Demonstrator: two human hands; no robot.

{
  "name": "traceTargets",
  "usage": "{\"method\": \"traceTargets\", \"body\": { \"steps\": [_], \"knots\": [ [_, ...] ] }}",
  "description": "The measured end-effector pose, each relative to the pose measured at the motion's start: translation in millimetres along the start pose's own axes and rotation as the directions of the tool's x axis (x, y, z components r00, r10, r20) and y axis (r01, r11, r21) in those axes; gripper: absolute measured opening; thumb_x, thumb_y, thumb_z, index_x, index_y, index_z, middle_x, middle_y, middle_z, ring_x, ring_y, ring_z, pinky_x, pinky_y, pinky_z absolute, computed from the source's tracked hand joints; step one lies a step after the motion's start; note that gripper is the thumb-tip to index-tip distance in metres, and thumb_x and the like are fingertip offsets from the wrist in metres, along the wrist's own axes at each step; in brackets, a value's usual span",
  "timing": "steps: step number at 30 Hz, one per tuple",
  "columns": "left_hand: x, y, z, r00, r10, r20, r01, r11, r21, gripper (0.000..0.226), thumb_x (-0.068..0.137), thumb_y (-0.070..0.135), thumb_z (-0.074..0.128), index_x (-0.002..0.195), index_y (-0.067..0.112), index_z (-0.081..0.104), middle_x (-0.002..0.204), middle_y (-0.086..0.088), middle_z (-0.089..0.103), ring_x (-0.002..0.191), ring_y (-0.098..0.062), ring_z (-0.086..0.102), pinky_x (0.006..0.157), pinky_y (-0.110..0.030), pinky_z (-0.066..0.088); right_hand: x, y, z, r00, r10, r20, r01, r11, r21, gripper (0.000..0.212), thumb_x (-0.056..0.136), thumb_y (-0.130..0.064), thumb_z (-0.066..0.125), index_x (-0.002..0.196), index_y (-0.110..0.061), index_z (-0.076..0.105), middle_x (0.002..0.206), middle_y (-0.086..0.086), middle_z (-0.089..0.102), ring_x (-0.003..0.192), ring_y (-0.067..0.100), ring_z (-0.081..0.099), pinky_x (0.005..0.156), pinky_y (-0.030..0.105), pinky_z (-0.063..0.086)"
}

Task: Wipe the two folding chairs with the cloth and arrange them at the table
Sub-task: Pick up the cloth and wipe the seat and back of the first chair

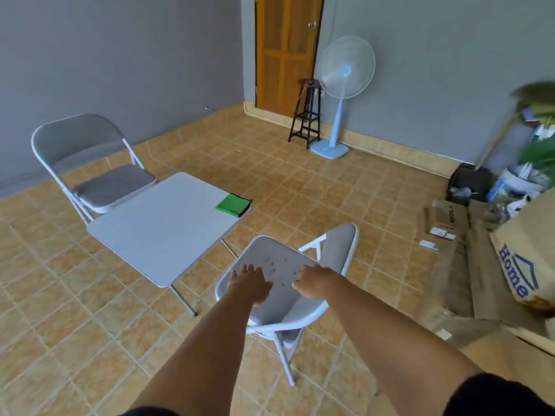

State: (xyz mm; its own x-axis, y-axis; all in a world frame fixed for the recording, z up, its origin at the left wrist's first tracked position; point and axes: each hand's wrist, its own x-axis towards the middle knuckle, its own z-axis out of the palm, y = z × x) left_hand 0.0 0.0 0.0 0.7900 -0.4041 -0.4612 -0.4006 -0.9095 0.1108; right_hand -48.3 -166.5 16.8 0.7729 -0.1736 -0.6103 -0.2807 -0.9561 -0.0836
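A grey folding chair [282, 295] stands just in front of me, at the near right corner of the white folding table [156, 232]. Its pale back panel faces up towards me, and a grey padded part rises beyond it. My left hand [249, 283] lies flat on that panel with the fingers spread. My right hand [312, 283] has its fingers curled over the panel's right edge. The second grey folding chair [99, 175] stands unfolded at the table's far left side. The green cloth [232, 204] lies folded on the table's far right corner.
Tiled floor surrounds the table. A standing fan [339, 94], a dark wooden stool [306, 115] and a wooden door [286, 49] are at the back wall. Cardboard boxes [528, 250], flattened cartons and clutter fill the right side.
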Motion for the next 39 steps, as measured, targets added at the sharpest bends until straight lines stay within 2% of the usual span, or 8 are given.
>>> {"method": "traceTargets", "body": {
  "steps": [4, 9, 14, 19, 24, 30, 37, 39],
  "knots": [
    [24, 36, 1, 0.996, 0.066, 0.054, -0.067, 0.997, 0.022, 0.067, 0.102, 0.048, 0.022, 0.153, 0.008, 0.01, 0.161, -0.014, 0.003, 0.149, -0.029, 0.001, 0.12, -0.048, 0.003, 8, 41, -2, 0.994, 0.095, -0.047, -0.091, 0.993, 0.074, 0.051, 0.098, -0.034, 0.031, 0.14, -0.007, 0.039, 0.15, 0.015, 0.032, 0.139, 0.037, 0.025, 0.108, 0.049, 0.028],
    [70, 87, -5, 0.988, 0.109, 0.109, -0.118, 0.99, 0.081, 0.067, 0.102, 0.049, 0.02, 0.153, 0.008, 0.008, 0.161, -0.014, 0.002, 0.149, -0.028, 0.001, 0.12, -0.048, 0.004, 36, 100, -14, 0.992, 0.12, -0.04, -0.119, 0.992, 0.043, 0.05, 0.098, -0.035, 0.024, 0.14, -0.01, 0.038, 0.153, 0.008, 0.029, 0.14, 0.032, 0.024, 0.105, 0.044, 0.033],
    [139, 148, -25, 0.987, 0.121, 0.11, -0.128, 0.99, 0.062, 0.067, 0.102, 0.048, 0.021, 0.153, 0.005, 0.009, 0.161, -0.016, 0.005, 0.148, -0.029, 0.004, 0.12, -0.048, 0.007, 85, 176, -53, 0.994, 0.11, -0.007, -0.11, 0.994, -0.008, 0.052, 0.101, -0.041, 0.023, 0.148, -0.019, 0.03, 0.161, 0.005, 0.013, 0.147, 0.032, 0.01, 0.115, 0.05, 0.022],
    [202, 213, -45, 0.991, 0.065, 0.121, -0.067, 0.998, 0.012, 0.063, 0.103, 0.045, 0.021, 0.151, 0.005, 0.016, 0.159, -0.015, 0.013, 0.147, -0.03, 0.01, 0.117, -0.05, 0.015, 138, 253, -106, 0.995, 0.098, -0.022, -0.097, 0.994, 0.045, 0.055, 0.099, -0.042, 0.033, 0.145, -0.012, 0.036, 0.153, 0.014, 0.032, 0.137, 0.034, 0.033, 0.11, 0.048, 0.033],
    [245, 245, -50, 0.984, -0.013, 0.175, 0.014, 1.0, -0.003, 0.063, 0.103, 0.046, 0.021, 0.15, 0.005, 0.018, 0.157, -0.016, 0.017, 0.145, -0.031, 0.014, 0.116, -0.05, 0.018, 188, 308, -133, 0.995, 0.083, 0.063, -0.085, 0.996, 0.038, 0.061, 0.1, -0.045, 0.026, 0.152, -0.014, 0.02, 0.161, 0.008, 0.012, 0.146, 0.029, 0.015, 0.114, 0.049, 0.026],
    [287, 245, -66, 0.974, -0.11, 0.197, 0.116, 0.993, -0.018, 0.066, 0.102, 0.049, 0.021, 0.152, 0.007, 0.012, 0.16, -0.016, 0.01, 0.147, -0.03, 0.008, 0.119, -0.05, 0.012, 240, 321, -146, 0.992, -0.014, 0.127, 0.014, 1.0, 0.004, 0.059, 0.101, -0.042, 0.023, 0.151, -0.01, 0.022, 0.162, 0.007, 0.008, 0.146, 0.03, 0.012, 0.115, 0.048, 0.023],
    [334, 229, -80, 0.963, -0.204, 0.178, 0.216, 0.975, -0.047, 0.063, 0.103, 0.045, 0.022, 0.151, 0.005, 0.015, 0.159, -0.016, 0.013, 0.147, -0.03, 0.01, 0.117, -0.049, 0.013, 296, 297, -171, 0.986, -0.103, 0.129, 0.112, 0.991, -0.069, 0.056, 0.097, -0.036, 0.022, 0.146, -0.011, 0.031, 0.158, 0.01, 0.021, 0.142, 0.033, 0.02, 0.111, 0.048, 0.026],
    [341, 231, -81, 0.953, -0.221, 0.206, 0.243, 0.966, -0.088, 0.064, 0.103, 0.046, 0.021, 0.152, 0.006, 0.015, 0.159, -0.016, 0.012, 0.147, -0.03, 0.009, 0.118, -0.05, 0.011, 308, 299, -178, 0.985, -0.093, 0.147, 0.107, 0.991, -0.086, 0.06, 0.097, -0.04, 0.022, 0.15, -0.011, 0.023, 0.16, 0.01, 0.015, 0.144, 0.032, 0.017, 0.112, 0.048, 0.025]
  ]
}}
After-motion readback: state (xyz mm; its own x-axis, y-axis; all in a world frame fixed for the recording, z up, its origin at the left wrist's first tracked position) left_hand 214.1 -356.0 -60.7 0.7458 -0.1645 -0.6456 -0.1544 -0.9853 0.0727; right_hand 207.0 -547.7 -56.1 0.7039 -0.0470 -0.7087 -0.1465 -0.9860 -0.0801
